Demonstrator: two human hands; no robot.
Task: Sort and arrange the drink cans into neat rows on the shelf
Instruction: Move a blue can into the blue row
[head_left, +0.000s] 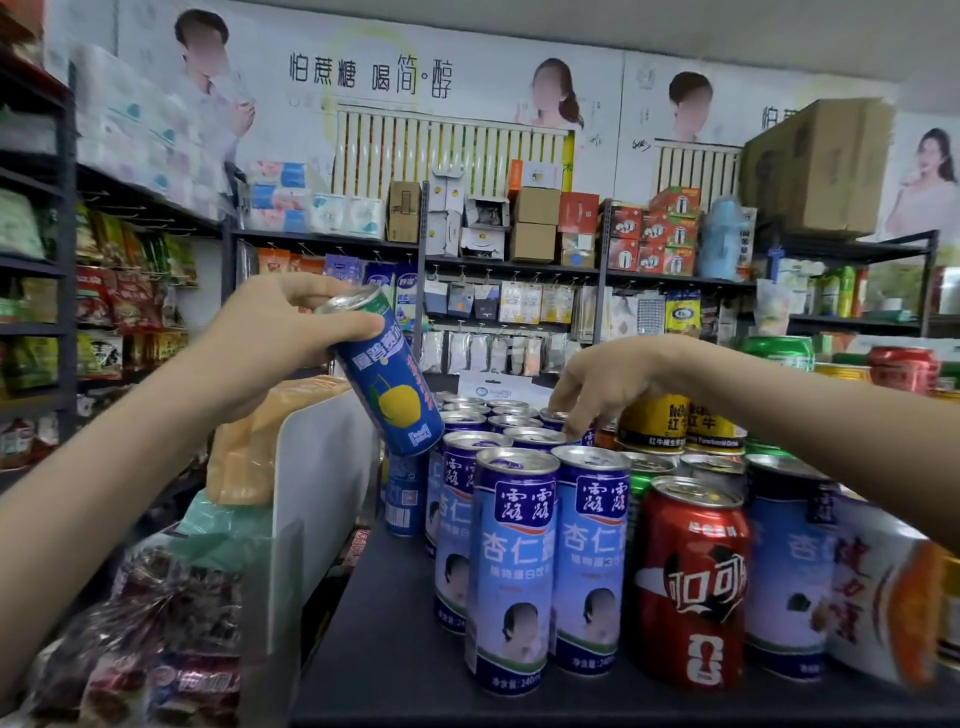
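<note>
My left hand (270, 338) grips the tilted blue can (387, 374) above the shelf (395, 649); right hand (608, 384) touches back cans (511, 413), grip unclear. I'd straighten it, then seat it flush with the row (519, 545)

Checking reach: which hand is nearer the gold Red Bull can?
Right. The right hand hangs just left of the gold Red Bull can, fingertips on neighbouring can tops; the left hand grips a tilted blue can far to its left.
</note>
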